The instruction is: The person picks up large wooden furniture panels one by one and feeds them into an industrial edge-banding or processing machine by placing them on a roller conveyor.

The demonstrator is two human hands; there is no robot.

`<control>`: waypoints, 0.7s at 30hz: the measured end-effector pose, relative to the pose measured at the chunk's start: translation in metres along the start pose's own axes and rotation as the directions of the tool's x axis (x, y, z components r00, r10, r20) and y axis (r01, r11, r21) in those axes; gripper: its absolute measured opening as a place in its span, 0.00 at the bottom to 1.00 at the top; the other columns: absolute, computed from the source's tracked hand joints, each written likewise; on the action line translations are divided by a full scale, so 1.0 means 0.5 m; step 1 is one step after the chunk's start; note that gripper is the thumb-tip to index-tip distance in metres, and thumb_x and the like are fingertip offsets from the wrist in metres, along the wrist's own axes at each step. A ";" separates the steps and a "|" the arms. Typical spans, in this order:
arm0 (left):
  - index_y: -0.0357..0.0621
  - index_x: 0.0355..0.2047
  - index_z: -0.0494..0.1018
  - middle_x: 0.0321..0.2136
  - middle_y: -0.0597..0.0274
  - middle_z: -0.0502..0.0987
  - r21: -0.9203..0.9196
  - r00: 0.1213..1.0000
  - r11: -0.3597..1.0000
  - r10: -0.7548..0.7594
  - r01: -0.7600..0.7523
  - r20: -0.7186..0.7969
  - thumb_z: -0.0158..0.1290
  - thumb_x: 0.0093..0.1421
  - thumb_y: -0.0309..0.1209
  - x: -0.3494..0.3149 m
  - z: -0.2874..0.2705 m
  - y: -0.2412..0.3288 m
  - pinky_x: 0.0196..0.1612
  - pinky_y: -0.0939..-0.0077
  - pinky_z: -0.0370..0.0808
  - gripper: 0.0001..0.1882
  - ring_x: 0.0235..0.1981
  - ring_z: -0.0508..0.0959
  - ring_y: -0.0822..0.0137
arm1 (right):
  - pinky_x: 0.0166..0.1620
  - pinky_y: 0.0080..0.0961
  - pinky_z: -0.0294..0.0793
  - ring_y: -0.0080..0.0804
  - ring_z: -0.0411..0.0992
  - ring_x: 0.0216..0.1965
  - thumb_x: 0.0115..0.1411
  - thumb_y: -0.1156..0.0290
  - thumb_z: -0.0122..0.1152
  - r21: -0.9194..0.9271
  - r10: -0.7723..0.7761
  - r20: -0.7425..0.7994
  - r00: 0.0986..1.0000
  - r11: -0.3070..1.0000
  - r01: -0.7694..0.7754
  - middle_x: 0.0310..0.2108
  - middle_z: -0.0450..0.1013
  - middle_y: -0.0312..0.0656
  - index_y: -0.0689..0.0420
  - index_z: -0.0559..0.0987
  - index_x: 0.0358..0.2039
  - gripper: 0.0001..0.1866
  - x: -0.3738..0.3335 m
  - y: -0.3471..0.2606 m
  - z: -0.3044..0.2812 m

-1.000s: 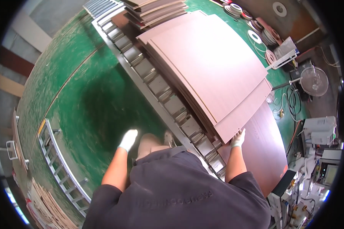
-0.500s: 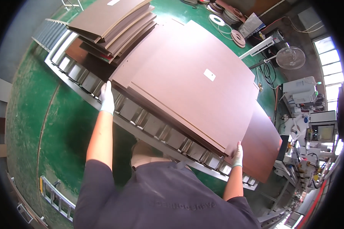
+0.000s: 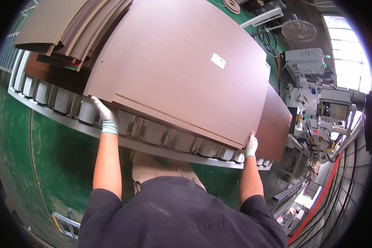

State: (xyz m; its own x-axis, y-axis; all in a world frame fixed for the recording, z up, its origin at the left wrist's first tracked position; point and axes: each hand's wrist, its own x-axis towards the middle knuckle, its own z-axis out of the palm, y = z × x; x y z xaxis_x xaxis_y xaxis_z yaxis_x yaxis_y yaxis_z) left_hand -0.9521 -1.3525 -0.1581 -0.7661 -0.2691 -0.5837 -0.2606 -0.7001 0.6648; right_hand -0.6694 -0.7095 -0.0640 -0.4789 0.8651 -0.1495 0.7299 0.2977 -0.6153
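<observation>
A large flat brown panel (image 3: pixel 173 70) with a small white label (image 3: pixel 218 60) and a groove along its near edge lies in front of me. My left hand (image 3: pixel 103 114), in a white glove, grips its near left corner; the fingers under the edge are hidden. At the near right corner, my gloved right hand (image 3: pixel 251 144) is closed on the edge, thumb up. Beneath the panel runs a roller conveyor (image 3: pixel 153 132). A darker brown panel (image 3: pixel 275 124) shows past its right side.
Several brown boards (image 3: pixel 53 29) are stacked at the far left. A conveyor rail (image 3: pixel 177 153) crosses between me and the rollers. A caged fan (image 3: pixel 299 30) and grey machinery (image 3: pixel 306 62) stand at the right, and a small metal ladder-like frame (image 3: pixel 66 225) lies at the lower left.
The view has shifted, so the board stack sits further left. The top panel now covers the stepped edges that showed at its left and far sides. Both hands stay at its near corners.
</observation>
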 end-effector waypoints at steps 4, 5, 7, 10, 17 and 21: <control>0.56 0.75 0.44 0.75 0.62 0.44 -0.058 1.000 0.998 -0.025 0.025 -0.004 0.33 0.60 0.76 -0.042 0.073 0.009 0.73 0.51 0.43 0.53 0.73 0.47 0.52 | 0.51 0.28 0.74 0.30 0.76 0.43 0.70 0.53 0.55 -0.244 -0.035 -0.167 0.985 0.970 -0.006 0.41 0.81 0.44 0.66 0.82 0.46 0.25 -0.023 -0.026 0.024; 0.56 0.75 0.43 0.75 0.62 0.44 -0.092 0.999 0.996 0.003 0.001 0.041 0.33 0.61 0.75 -0.040 0.074 0.002 0.74 0.51 0.41 0.52 0.74 0.47 0.52 | 0.50 0.28 0.74 0.30 0.77 0.42 0.69 0.53 0.55 -0.157 -0.036 -0.219 0.975 0.988 0.001 0.41 0.81 0.44 0.66 0.82 0.45 0.24 -0.023 -0.022 0.029; 0.55 0.75 0.42 0.75 0.62 0.43 -0.019 0.998 0.998 0.056 -0.056 0.000 0.30 0.62 0.74 -0.076 0.120 -0.004 0.74 0.53 0.38 0.51 0.74 0.45 0.53 | 0.43 0.31 0.74 0.31 0.76 0.35 0.68 0.52 0.56 -0.097 -0.037 -0.292 0.956 0.995 0.009 0.34 0.81 0.44 0.63 0.83 0.37 0.24 -0.021 -0.005 0.021; 0.54 0.75 0.41 0.76 0.61 0.42 -0.051 0.998 0.997 0.063 -0.062 0.022 0.28 0.64 0.72 -0.107 0.134 -0.004 0.74 0.54 0.39 0.50 0.75 0.44 0.52 | 0.37 0.35 0.72 0.30 0.73 0.30 0.68 0.50 0.56 -0.183 0.025 -0.273 0.962 0.980 -0.077 0.28 0.79 0.44 0.63 0.81 0.31 0.25 -0.011 -0.046 0.018; 0.54 0.75 0.43 0.75 0.59 0.42 -0.161 0.992 0.986 0.031 -0.051 -0.123 0.31 0.62 0.73 -0.282 0.131 -0.110 0.74 0.57 0.41 0.51 0.75 0.44 0.53 | 0.37 0.42 0.70 0.45 0.72 0.28 0.68 0.44 0.52 -0.266 -0.149 -0.241 0.959 0.960 0.083 0.26 0.77 0.53 0.64 0.80 0.28 0.31 0.131 -0.024 -0.047; 0.52 0.73 0.51 0.72 0.61 0.52 -0.114 0.967 0.966 0.214 -0.230 -0.141 0.33 0.62 0.73 -0.406 0.128 -0.217 0.72 0.56 0.48 0.50 0.71 0.53 0.55 | 0.39 0.42 0.72 0.46 0.75 0.30 0.66 0.41 0.53 -0.321 -0.108 -0.218 0.970 0.947 0.034 0.30 0.80 0.54 0.64 0.83 0.32 0.33 0.278 0.009 -0.095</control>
State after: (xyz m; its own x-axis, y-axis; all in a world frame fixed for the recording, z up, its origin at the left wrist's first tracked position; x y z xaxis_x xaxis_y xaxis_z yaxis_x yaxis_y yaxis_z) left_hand -0.8059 -1.1794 -0.0817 -0.7134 -0.5030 -0.4880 -0.0083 -0.6902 0.7235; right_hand -0.7093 -0.5688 -0.0507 -0.4373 0.8948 0.0902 0.8313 0.4404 -0.3390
